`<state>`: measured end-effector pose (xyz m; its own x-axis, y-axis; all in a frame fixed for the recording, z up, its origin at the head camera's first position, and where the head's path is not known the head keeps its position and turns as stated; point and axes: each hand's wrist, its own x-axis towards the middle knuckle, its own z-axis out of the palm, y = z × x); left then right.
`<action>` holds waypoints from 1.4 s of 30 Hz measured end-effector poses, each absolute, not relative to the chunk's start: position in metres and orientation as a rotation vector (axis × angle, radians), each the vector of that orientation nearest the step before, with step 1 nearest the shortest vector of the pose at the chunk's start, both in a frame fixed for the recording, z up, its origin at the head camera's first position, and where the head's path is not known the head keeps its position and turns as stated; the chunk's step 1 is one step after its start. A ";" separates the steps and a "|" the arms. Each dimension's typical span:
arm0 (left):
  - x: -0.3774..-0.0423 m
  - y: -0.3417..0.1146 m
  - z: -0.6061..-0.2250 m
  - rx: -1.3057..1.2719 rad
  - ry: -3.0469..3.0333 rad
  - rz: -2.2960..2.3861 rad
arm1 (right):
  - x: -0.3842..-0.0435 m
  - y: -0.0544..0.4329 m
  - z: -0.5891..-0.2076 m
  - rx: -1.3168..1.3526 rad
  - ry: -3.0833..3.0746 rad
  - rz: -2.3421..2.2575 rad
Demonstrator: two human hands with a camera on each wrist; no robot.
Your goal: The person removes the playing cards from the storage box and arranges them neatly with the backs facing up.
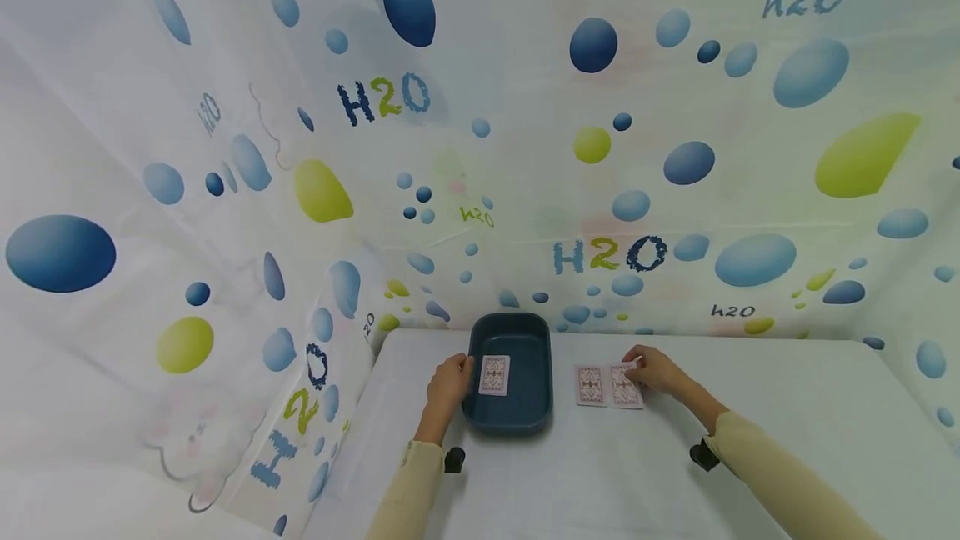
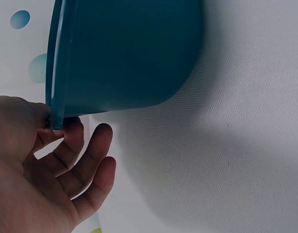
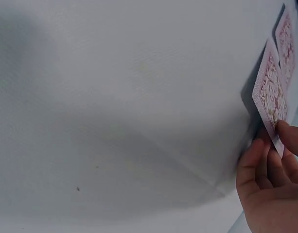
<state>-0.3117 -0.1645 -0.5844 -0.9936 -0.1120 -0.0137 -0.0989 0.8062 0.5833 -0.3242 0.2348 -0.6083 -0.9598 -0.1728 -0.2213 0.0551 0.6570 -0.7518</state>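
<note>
With its thumb and index finger, my left hand (image 1: 448, 383) pinches the left rim of a dark teal rectangular tray (image 1: 527, 361). The left wrist view shows its other fingers loosely bent below that rim. Inside the tray, toward its left side, lies one playing card (image 1: 494, 375) with its red patterned back up. My right hand (image 1: 657, 371) pinches the far right corner of a second playing card (image 3: 269, 92) between thumb and fingers. In the right wrist view this card is tilted. Just left of it is another playing card (image 1: 591, 386), back up on the table.
A white cloth covers the table (image 1: 570, 482). Behind and to the left hangs a white curtain (image 1: 517, 173) printed with blue and green drops and H2O lettering. Dark devices show at both wrists, below the beige sleeves (image 1: 780, 469).
</note>
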 end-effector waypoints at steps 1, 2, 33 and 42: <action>-0.311 -0.164 -0.584 0.176 -2.967 -0.960 | -0.323 0.235 -0.610 -0.099 2.619 -1.195; -0.311 -0.164 -0.585 0.177 -2.968 -0.963 | -0.322 0.234 -0.611 -0.111 2.633 -1.198; -0.310 -0.162 -0.581 0.183 -2.964 -0.966 | -0.318 0.223 -0.611 -0.239 2.907 -0.974; -0.310 -0.162 -0.580 0.203 -2.980 -0.950 | -0.317 0.203 -0.591 -0.422 2.951 -0.741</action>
